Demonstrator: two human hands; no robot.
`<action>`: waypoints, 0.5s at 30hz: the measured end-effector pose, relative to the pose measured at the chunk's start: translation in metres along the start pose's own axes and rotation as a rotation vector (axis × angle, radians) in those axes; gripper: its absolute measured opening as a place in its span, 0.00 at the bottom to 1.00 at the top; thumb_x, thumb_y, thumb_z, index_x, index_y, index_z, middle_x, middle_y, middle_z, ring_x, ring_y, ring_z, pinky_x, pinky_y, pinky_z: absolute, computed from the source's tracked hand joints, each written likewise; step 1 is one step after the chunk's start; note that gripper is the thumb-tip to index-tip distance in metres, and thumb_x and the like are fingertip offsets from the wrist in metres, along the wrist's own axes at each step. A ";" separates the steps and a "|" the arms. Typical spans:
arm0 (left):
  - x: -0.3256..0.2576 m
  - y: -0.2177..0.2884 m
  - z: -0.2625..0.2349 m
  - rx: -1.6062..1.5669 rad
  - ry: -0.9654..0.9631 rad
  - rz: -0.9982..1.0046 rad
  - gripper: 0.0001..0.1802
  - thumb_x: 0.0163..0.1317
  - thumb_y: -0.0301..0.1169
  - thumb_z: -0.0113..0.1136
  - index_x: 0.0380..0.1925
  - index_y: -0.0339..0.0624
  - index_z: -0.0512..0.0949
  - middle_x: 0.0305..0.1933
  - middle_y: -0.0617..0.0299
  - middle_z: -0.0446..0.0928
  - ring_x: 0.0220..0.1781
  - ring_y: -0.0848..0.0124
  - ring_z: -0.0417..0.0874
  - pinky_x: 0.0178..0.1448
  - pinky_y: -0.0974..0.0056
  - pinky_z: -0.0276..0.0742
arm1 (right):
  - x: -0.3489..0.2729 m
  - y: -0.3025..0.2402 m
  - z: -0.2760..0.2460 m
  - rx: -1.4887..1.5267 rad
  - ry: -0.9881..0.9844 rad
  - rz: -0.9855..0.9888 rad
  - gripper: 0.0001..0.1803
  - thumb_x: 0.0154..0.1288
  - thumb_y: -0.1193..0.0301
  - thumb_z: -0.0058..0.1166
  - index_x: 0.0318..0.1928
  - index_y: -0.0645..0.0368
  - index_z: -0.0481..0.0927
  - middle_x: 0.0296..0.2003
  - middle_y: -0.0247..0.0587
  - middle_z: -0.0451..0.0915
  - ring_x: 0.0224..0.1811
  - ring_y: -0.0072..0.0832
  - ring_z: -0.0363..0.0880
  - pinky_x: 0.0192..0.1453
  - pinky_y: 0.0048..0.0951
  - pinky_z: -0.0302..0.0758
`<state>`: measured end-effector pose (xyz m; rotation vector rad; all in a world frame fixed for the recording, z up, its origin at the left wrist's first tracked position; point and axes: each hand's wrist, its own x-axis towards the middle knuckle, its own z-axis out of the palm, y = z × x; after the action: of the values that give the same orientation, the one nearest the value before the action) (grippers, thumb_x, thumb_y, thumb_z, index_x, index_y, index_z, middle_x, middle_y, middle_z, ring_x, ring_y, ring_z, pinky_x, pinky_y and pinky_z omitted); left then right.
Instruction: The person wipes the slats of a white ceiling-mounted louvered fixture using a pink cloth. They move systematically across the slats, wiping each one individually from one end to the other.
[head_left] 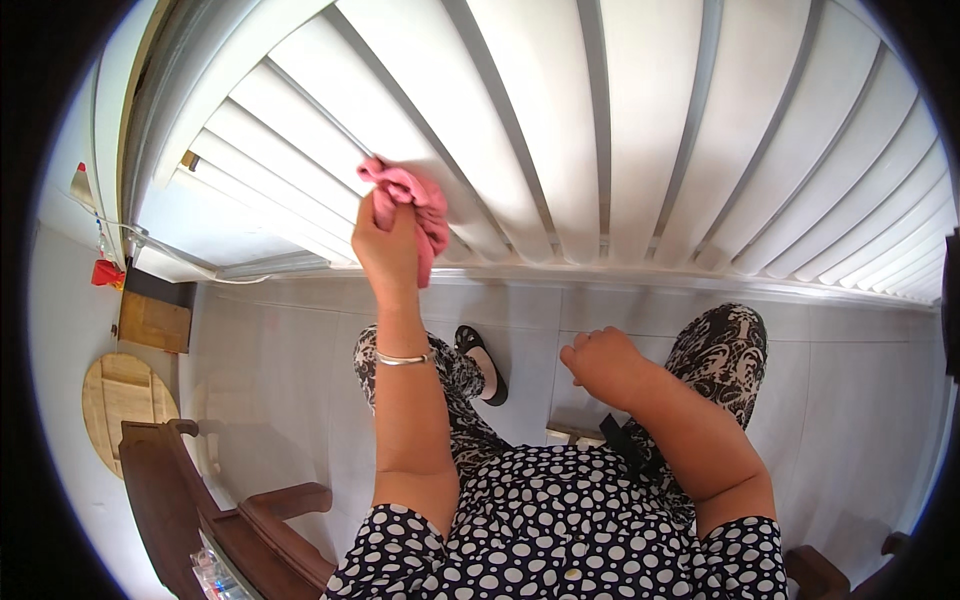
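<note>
My left hand (385,245) is raised and grips a bunched pink cloth (415,200), pressing it against a white ribbed roller door (620,130) just above its bottom edge. A thin metal bangle sits on that wrist. My right hand (600,362) hangs lower at knee height, fingers curled into a loose fist with nothing in it, apart from the door. Below are my patterned trousers and dotted top.
A dark wooden armchair (200,500) stands at the lower left. A round wooden board (122,405) and a brown box (155,320) lie by the left wall. The floor (860,400) is pale tile. Another chair arm (815,570) shows at the lower right.
</note>
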<state>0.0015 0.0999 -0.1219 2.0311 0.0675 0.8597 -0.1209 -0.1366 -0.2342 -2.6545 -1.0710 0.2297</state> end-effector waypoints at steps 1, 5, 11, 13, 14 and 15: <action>-0.008 -0.013 0.003 -0.012 -0.025 -0.038 0.10 0.59 0.27 0.60 0.39 0.35 0.79 0.33 0.61 0.80 0.37 0.75 0.77 0.45 0.67 0.73 | 0.000 0.000 0.000 -0.003 -0.001 0.001 0.06 0.52 0.74 0.54 0.32 0.57 0.78 0.30 0.41 0.79 0.34 0.37 0.81 0.37 0.38 0.74; -0.037 -0.053 0.021 -0.059 -0.103 -0.172 0.11 0.59 0.24 0.60 0.42 0.34 0.80 0.34 0.61 0.81 0.37 0.75 0.78 0.45 0.67 0.74 | 0.000 0.001 0.003 -0.040 -0.014 0.013 0.06 0.52 0.73 0.54 0.33 0.56 0.79 0.30 0.40 0.80 0.34 0.36 0.81 0.38 0.37 0.74; -0.077 -0.131 0.043 -0.052 -0.200 -0.364 0.09 0.55 0.25 0.63 0.36 0.35 0.81 0.32 0.63 0.81 0.34 0.77 0.77 0.40 0.69 0.73 | 0.005 0.004 0.004 -0.027 -0.089 0.016 0.09 0.53 0.68 0.58 0.35 0.57 0.78 0.31 0.42 0.79 0.35 0.37 0.81 0.38 0.37 0.74; -0.089 -0.149 0.053 -0.058 -0.206 -0.399 0.10 0.55 0.25 0.63 0.37 0.34 0.81 0.33 0.63 0.82 0.35 0.77 0.78 0.41 0.68 0.74 | 0.007 0.008 0.008 -0.011 -0.122 0.021 0.15 0.55 0.62 0.62 0.36 0.58 0.76 0.31 0.43 0.78 0.35 0.38 0.80 0.37 0.38 0.73; -0.095 -0.159 0.057 -0.061 -0.222 -0.413 0.10 0.56 0.26 0.63 0.38 0.34 0.81 0.34 0.63 0.82 0.35 0.76 0.78 0.41 0.68 0.74 | 0.008 0.010 0.009 -0.008 -0.134 0.031 0.15 0.55 0.62 0.62 0.36 0.58 0.76 0.31 0.43 0.78 0.35 0.39 0.80 0.37 0.38 0.73; -0.099 -0.165 0.059 -0.062 -0.234 -0.424 0.11 0.56 0.26 0.64 0.39 0.34 0.81 0.35 0.63 0.82 0.36 0.76 0.79 0.42 0.68 0.74 | 0.009 0.011 0.009 -0.005 -0.143 0.037 0.15 0.55 0.62 0.62 0.36 0.58 0.76 0.31 0.44 0.78 0.35 0.39 0.80 0.38 0.38 0.73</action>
<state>0.0060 0.1202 -0.3223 1.9455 0.3236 0.3530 -0.1096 -0.1359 -0.2465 -2.6988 -1.0655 0.4306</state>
